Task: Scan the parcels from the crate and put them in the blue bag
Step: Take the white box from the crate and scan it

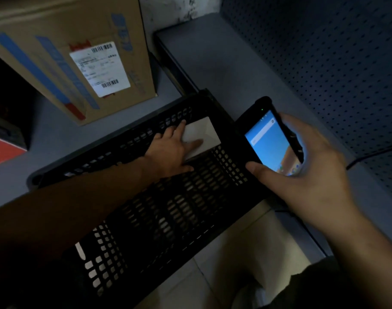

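A black perforated crate (224, 157) stands on a grey shelf, partly overhanging its front edge. Inside, at the far end, lies a small white parcel (204, 132). My left hand (172, 148) reaches into the crate and rests on the parcel with its fingers spread, thumb along the near edge. To the right of the crate, my right hand (311, 161) grips a black handheld scanner (273, 141) with a lit blue screen, tilted toward me. No blue bag shows in this view.
A large cardboard box (63, 52) with a shipping label and blue tape stands at the back left of the grey shelf (213, 61). A red package (3, 150) lies at the far left. A perforated dark panel (335, 52) walls the right side. Pale floor tiles show below.
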Motion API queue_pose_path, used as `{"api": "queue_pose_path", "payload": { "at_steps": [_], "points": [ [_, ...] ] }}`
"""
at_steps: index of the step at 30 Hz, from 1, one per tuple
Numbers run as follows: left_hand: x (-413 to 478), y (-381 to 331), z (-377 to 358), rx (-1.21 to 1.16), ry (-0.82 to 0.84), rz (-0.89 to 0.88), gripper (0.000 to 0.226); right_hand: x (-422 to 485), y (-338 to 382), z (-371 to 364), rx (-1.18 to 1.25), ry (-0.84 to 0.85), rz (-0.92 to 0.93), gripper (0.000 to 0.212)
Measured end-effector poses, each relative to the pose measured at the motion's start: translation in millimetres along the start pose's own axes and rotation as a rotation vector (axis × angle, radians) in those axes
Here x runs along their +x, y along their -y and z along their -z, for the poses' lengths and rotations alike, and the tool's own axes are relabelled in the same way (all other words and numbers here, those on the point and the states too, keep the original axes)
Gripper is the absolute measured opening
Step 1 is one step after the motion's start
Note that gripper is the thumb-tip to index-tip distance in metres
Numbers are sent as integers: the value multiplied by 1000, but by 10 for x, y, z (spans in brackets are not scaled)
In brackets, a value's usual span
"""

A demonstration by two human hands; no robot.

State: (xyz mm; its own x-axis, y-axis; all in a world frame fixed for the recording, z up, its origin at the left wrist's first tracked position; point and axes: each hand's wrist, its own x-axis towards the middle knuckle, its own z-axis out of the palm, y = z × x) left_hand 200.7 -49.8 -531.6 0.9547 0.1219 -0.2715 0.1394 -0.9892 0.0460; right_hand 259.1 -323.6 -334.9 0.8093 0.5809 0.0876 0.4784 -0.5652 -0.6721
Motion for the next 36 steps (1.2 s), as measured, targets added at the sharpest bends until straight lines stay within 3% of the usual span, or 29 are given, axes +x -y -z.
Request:
{"api": "queue_pose_path", "payload": {
  "at_steps": [8, 13, 18, 22, 36],
  "points": [
    [-171, 96, 489, -233, -77, 147, 75, -10, -8, 164, -31, -42, -35, 92],
    [-445, 219, 1200, -510, -117, 268, 67, -36, 203, 401, -73, -26, -16, 88],
    [-814, 188, 2245, -595, -187, 303, 76, 59, 658, 856, -76, -15, 60, 91],
    [-1080, 55, 3130, -599, -226, 292, 70, 126, 1177, 1363, -59, -27, 56, 94],
    [-2444, -278, 6720, -778, -556, 379, 80, 173, 3557, 3860, -82, -74, 9, 92]
  ]
}}
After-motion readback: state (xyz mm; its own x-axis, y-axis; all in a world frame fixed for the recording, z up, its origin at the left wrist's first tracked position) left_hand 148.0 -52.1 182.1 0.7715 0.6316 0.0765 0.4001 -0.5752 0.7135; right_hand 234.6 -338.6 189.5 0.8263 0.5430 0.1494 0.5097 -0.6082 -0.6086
